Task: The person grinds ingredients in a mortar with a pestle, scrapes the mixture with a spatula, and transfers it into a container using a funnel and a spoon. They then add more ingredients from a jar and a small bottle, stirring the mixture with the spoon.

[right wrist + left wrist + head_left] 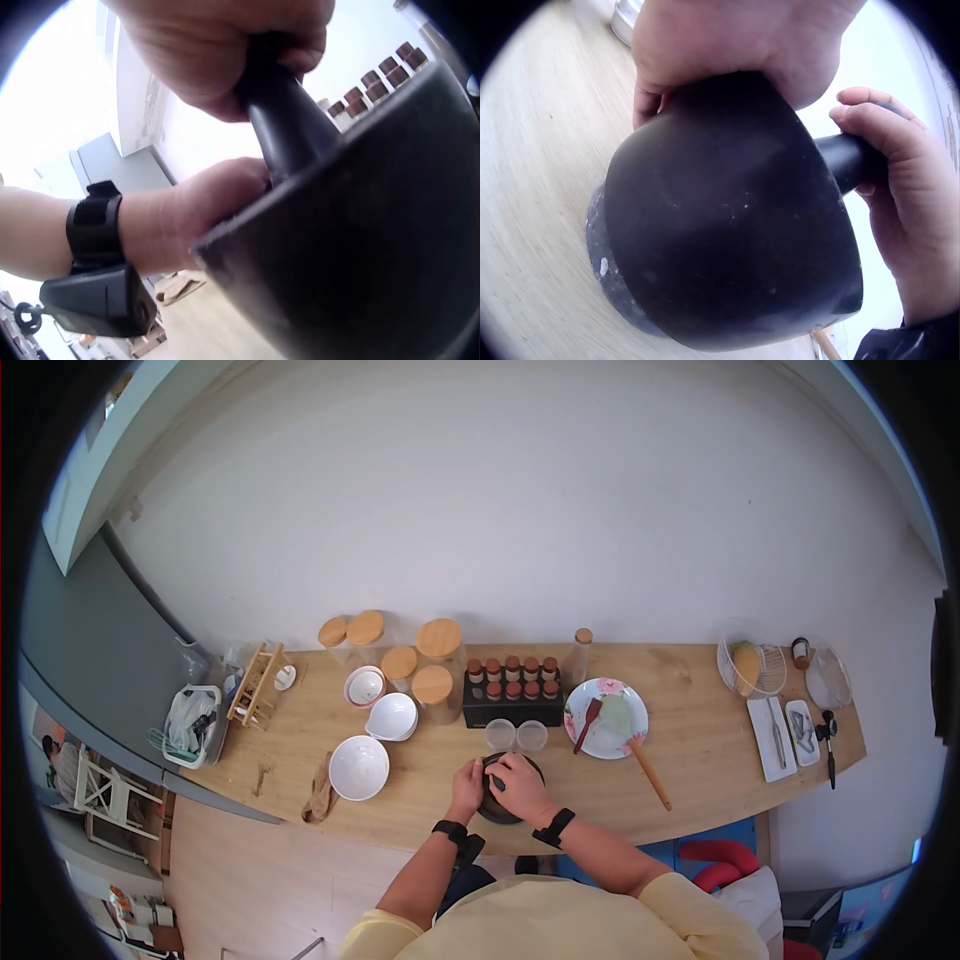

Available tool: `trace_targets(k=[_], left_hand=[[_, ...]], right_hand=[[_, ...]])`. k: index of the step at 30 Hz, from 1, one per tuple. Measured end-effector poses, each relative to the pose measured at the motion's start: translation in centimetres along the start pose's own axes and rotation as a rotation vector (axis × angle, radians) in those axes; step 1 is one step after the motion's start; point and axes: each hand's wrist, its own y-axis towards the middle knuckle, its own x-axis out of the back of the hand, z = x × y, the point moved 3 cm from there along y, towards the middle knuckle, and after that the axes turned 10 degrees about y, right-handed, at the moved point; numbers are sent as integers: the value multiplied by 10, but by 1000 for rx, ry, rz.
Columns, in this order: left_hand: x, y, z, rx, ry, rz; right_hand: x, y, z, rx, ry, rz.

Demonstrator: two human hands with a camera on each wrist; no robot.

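Note:
A black mortar (727, 210) stands on the wooden table near its front edge, pale specks on its foot. My left hand (467, 788) holds the mortar at its left side, with the fingers reaching round the wall. My right hand (521, 788) grips the upper part of a black pestle (289, 124), whose lower end goes down inside the mortar and is hidden by the wall. What lies in the mortar is out of sight. Just behind it are two small clear cups (531, 736).
A black rack (513, 712) of brown-capped spice jars stands behind the cups. On the right, a floral plate (606, 748) bears a red spatula (587, 722) and a wooden-handled turner (650, 773). White bowls (359, 767) and wooden-lidded canisters (434, 685) are to the left, beside a brown cloth (320, 800).

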Motion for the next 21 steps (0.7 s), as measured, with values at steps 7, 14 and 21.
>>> trace_targets(k=[7,14,21], left_hand=[[4,-1,-8,-22,56,-31],[4,-1,-9,-2,41,-4],[3,-2,-10,-10,42,-26]], right_hand=[[18,10,4,-42,57,-62],[11,0,-3,14,-30,15],[26,11,17,33,-38,-67]])
